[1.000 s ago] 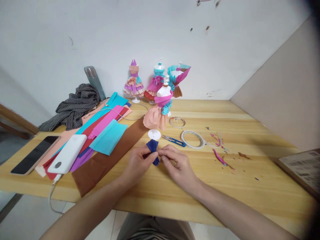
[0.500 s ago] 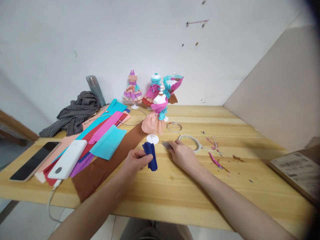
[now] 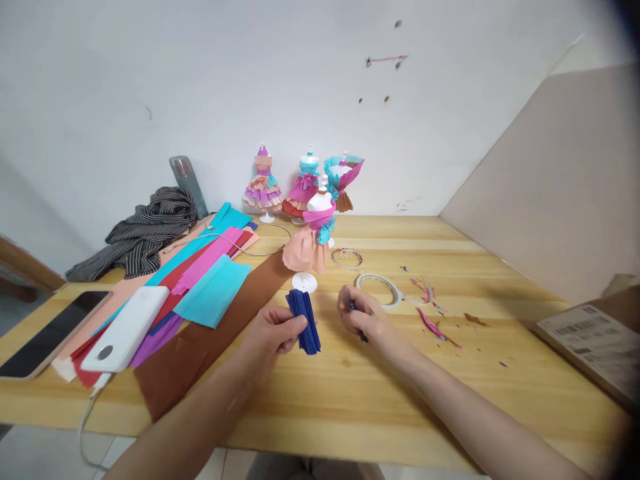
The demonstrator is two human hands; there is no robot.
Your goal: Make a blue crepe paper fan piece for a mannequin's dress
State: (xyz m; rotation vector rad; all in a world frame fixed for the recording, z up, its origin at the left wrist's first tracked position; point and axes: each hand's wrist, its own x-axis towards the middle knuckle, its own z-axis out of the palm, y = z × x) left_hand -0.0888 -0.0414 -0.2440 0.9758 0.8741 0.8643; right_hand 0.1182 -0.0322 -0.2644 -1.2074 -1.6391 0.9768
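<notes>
Between the thumb and fingers of my left hand (image 3: 277,330) is a folded strip of dark blue crepe paper (image 3: 304,323), held above the table. My right hand (image 3: 363,313) is closed around small dark-handled scissors (image 3: 363,337); most of them is hidden by the fingers. Just beyond the blue paper stands a small white mannequin (image 3: 320,200) on a round white base (image 3: 305,283). It wears a peach paper skirt (image 3: 305,249), a magenta band and a turquoise paper flower (image 3: 326,231). A roll of double-sided tape (image 3: 377,290) lies just right of my right hand.
Several dressed mannequins (image 3: 263,183) stand by the wall. Crepe paper sheets (image 3: 213,291), a white power bank (image 3: 125,327), a phone (image 3: 53,333), striped cloth (image 3: 150,230) and a bottle (image 3: 189,185) are left. Paper scraps (image 3: 431,323) and a cardboard box (image 3: 595,340) are right.
My right hand has lifted the scissors off the table and turned them, so their handle shows below the fingers. My left hand still holds the blue paper. The view has shifted slightly.
</notes>
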